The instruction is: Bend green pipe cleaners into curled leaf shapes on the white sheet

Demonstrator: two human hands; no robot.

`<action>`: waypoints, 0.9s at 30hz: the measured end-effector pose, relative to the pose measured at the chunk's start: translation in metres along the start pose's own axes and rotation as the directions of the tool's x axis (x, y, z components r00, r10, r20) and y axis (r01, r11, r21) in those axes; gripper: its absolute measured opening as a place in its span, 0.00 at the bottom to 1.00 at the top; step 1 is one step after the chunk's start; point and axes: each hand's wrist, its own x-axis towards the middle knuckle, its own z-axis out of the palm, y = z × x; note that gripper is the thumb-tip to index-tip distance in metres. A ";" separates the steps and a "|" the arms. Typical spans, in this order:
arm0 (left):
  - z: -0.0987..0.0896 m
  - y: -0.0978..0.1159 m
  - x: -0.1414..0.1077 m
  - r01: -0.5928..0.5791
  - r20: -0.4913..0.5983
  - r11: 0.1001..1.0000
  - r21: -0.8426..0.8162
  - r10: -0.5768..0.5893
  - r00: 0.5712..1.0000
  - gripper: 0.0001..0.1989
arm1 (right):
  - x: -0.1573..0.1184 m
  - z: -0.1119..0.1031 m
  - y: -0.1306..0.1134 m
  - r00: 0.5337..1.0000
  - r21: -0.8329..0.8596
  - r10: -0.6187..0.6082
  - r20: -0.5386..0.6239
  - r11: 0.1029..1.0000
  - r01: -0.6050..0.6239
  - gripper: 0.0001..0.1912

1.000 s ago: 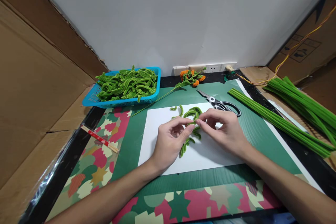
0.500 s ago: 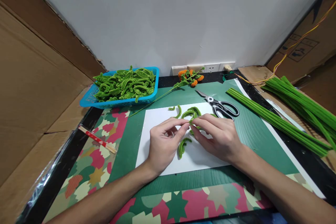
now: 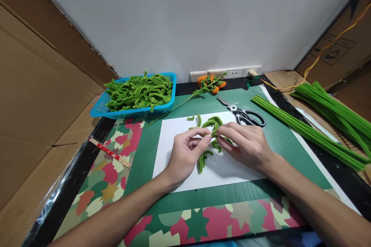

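Observation:
Above a white sheet of paper (image 3: 171,154), my left hand (image 3: 188,154) and my right hand (image 3: 249,144) meet fingertip to fingertip. Both pinch a short green pipe cleaner (image 3: 213,134), mostly covered by the fingers. Just behind them on the paper lie curled green pipe-cleaner pieces (image 3: 216,120). Another bent piece (image 3: 202,163) rests in front, between the hands, and small cut bits (image 3: 190,118) sit to the left. Beyond my right hand, scissors (image 3: 243,115) with black and grey handles lie slightly open on the green mat (image 3: 284,154).
A blue basket (image 3: 174,90) heaped with green pieces stands at back left. Near the wall lies a pipe-cleaner stem with orange blooms (image 3: 213,83). Long green pipe cleaners (image 3: 304,129) lie at right; wrapped chopsticks (image 3: 110,152) lie at left. A plug with yellow wire (image 3: 311,69) enters the wall socket.
The whole view has shifted slightly. My hands stay pinched together at the green pipe cleaner, with the right fingers a little farther from the left.

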 end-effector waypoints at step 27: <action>-0.028 0.015 0.023 -0.745 0.365 0.328 0.581 0.713 0.599 0.15 | 0.019 -0.001 -0.002 0.612 0.616 0.525 0.591 0.197 -0.763 0.16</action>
